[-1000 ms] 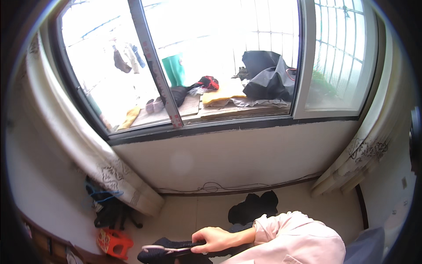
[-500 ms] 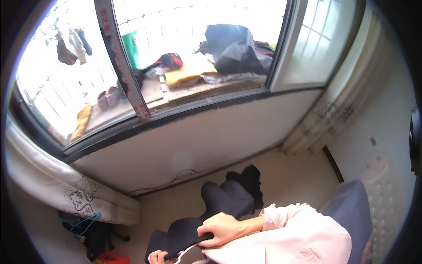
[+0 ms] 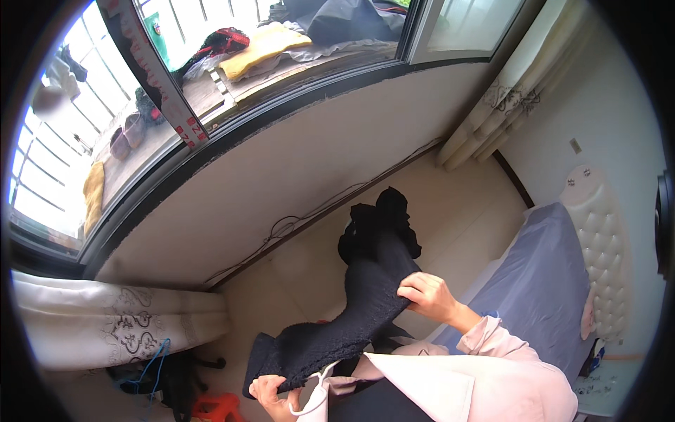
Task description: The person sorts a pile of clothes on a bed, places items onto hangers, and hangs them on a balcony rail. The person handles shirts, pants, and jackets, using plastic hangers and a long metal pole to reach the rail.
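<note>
A long black garment [image 3: 365, 295] with a fuzzy, ragged-looking near edge is stretched between my hands. My left hand [image 3: 274, 395] is closed on its near left corner, close to the lower edge of the view. Farther right, my right hand [image 3: 427, 295] pinches the garment's right edge, thumb and fingers together. From there the cloth runs away from me and ends in dark bunched folds near the floor. A white curved cord or loop [image 3: 323, 394] hangs beside my left hand, in front of my pink top [image 3: 436, 383].
A bed with a grey-blue cover [image 3: 531, 271] and tufted headboard [image 3: 605, 246] stands at right. Pale curtains hang left [image 3: 176, 316] and right [image 3: 485, 116]. A thin cable [image 3: 285, 228] runs along the wall below the window. A red plastic object [image 3: 216, 406] lies lower left.
My right hand has moved right and away from me, spreading the black garment wider. My left hand keeps its hold near the lower edge. The view has tilted down toward the floor.
</note>
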Demonstrator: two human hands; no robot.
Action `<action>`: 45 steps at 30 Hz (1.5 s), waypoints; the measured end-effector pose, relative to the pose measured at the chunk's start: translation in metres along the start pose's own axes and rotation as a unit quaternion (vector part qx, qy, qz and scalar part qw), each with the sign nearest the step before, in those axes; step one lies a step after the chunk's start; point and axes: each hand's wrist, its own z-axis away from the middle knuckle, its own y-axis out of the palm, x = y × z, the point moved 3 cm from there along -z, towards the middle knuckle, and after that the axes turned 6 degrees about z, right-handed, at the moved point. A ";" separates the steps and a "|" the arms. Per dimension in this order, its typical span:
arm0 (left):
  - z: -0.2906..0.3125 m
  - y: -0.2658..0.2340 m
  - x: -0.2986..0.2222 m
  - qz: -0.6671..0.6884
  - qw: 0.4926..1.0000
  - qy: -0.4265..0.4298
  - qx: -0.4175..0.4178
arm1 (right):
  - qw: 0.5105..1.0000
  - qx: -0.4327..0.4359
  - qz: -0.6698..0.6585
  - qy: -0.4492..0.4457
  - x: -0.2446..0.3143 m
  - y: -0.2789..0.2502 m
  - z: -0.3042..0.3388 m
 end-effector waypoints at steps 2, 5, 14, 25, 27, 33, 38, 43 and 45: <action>-0.005 -0.001 0.007 -0.007 1.000 0.004 -0.025 | 1.000 -0.013 0.022 0.000 0.002 0.006 0.007; -0.019 -0.002 0.000 -0.001 1.000 -0.029 -0.008 | 1.000 -0.009 0.018 -0.003 0.000 0.006 0.012; -0.038 0.016 -0.029 -0.014 1.000 0.011 0.021 | 0.991 0.097 -0.072 -0.058 0.022 -0.006 -0.056; -0.154 -0.078 0.098 -0.309 0.950 0.051 -0.016 | 0.951 0.149 -0.242 0.121 0.029 0.077 -0.044; -0.180 -0.104 0.173 -0.419 0.908 0.011 -0.006 | 0.942 0.185 -0.239 0.147 0.031 0.091 -0.056; -0.244 -0.182 0.404 -0.645 0.738 -0.115 0.163 | 0.929 0.202 -0.134 0.280 0.071 0.096 -0.090; -0.237 -0.229 0.455 -0.651 0.679 -0.234 0.248 | 0.928 0.103 -0.074 0.351 0.098 0.108 -0.101; -0.166 -0.257 0.493 -0.543 0.571 -0.402 0.467 | 0.840 0.107 -0.242 0.473 0.112 0.134 -0.106; -0.153 -0.252 0.481 -0.466 0.558 -0.403 0.557 | 0.801 0.080 -0.299 0.512 0.119 0.140 -0.116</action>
